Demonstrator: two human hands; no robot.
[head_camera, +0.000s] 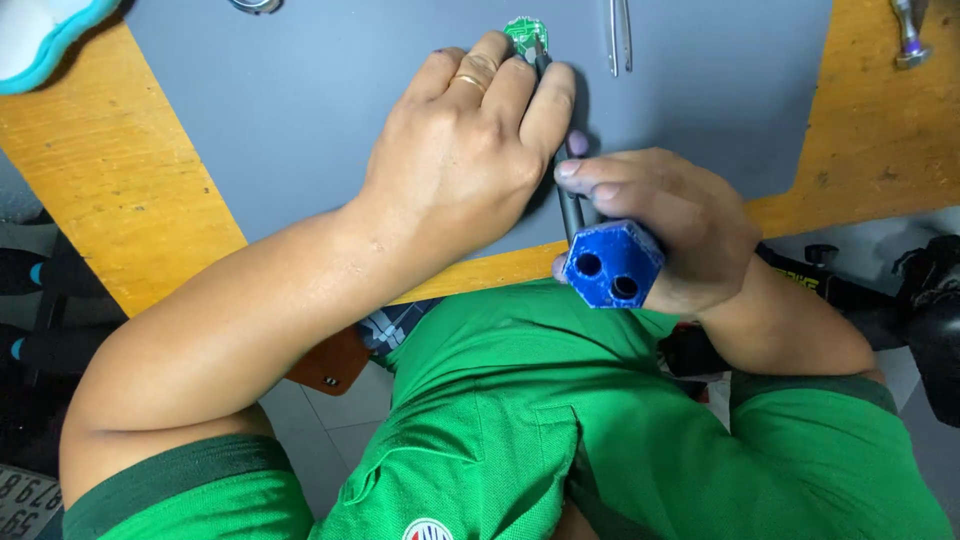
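A: Where's the small round green circuit board (524, 31)?
B: Twelve o'clock on the grey mat (300, 100), left hand (465, 150) pressing it down, fingers curled.
A: Right hand (660, 225)?
B: Closed around the blue-handled screwdriver (610, 262), tip on board; work looks mid-way.

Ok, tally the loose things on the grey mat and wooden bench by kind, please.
Small round green circuit board: 1
Blue-handled screwdriver, held in the right hand: 1
Tweezers: 1
Metal tool at the bench's top right: 1
White tray with blue rim: 1
Metal ring at the top edge: 1
Total: 6
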